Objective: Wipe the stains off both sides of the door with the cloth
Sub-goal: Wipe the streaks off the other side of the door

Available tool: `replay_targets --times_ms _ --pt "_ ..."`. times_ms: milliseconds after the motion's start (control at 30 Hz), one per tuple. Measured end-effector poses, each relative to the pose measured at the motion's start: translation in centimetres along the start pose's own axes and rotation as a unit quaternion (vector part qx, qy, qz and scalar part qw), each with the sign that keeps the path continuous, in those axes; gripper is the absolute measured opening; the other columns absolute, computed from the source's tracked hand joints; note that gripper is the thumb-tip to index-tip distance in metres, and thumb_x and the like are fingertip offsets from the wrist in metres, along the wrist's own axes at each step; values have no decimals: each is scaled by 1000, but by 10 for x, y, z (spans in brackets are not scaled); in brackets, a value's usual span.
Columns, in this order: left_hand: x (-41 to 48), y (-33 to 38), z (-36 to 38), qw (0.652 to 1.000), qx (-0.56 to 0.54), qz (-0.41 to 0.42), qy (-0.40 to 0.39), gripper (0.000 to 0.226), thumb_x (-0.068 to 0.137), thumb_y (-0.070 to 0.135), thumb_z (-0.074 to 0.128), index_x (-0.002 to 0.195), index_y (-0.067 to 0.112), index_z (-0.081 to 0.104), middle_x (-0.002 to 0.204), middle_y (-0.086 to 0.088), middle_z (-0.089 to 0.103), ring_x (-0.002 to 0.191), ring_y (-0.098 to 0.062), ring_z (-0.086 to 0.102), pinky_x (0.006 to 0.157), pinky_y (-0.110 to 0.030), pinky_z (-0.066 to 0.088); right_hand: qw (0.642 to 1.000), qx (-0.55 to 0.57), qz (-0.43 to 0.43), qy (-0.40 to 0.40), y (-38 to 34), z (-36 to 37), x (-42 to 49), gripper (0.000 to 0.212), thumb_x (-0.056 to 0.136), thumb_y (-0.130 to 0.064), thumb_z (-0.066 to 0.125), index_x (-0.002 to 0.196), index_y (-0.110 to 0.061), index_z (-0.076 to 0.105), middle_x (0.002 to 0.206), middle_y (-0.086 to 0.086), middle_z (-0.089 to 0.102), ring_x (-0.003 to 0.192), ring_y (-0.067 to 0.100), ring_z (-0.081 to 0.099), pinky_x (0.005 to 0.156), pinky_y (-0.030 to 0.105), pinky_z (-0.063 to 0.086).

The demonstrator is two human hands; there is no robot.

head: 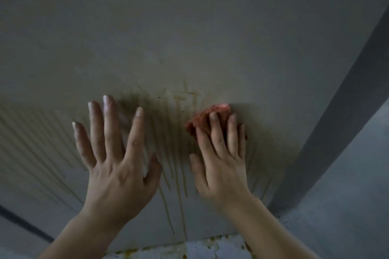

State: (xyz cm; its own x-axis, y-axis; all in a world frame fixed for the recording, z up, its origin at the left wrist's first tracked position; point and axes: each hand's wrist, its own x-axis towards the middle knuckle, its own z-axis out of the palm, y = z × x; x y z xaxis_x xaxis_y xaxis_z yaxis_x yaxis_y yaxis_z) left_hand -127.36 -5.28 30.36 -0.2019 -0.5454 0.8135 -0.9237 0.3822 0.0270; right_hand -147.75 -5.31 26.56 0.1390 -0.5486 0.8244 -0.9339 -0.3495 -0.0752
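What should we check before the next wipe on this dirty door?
1. Cloth pressed on the door under the right hand: ok.
2. Left hand spread open, apart from the cloth: ok.
3. Stains between the hands gone: not ok, brown drips run down.
4. Streaks left of the left hand gone: not ok.
5. Other side of the door clean: cannot tell, hidden.
6. Floor below clean: not ok, yellow splatter.
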Motion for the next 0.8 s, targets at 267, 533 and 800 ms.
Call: replay_targets --times_ms 267,533,800 --pt "-1 -33 -2 1000 -2 1 6 82 96 43 46 164 18 10 170 -12 -15 157 -39 -11 123 -66 -2 995 -54 -86 -8 -27 -5 49 71 103 -45 42 161 -16 14 173 6 1 157 33 -14 127 52 -7" --pt "-4 -50 0 995 -28 -90 30 87 95 45 45 165 23 -3 167 -14 -21 155 -37 -22 121 -66 -9 996 -28 -88 15 -51 -27 102 66 105 -46 34 162 -16 20 170 3 -1 157 30 -11 126 51 -7" --pt "-22 -79 -19 999 -34 -24 14 69 106 47 30 164 16 9 172 -13 -5 159 -39 -3 127 -57 5 985 -14 -171 -27 -69 -8 83 64 102 -44 44 160 -21 30 171 -3 11 159 23 -1 128 44 -2"
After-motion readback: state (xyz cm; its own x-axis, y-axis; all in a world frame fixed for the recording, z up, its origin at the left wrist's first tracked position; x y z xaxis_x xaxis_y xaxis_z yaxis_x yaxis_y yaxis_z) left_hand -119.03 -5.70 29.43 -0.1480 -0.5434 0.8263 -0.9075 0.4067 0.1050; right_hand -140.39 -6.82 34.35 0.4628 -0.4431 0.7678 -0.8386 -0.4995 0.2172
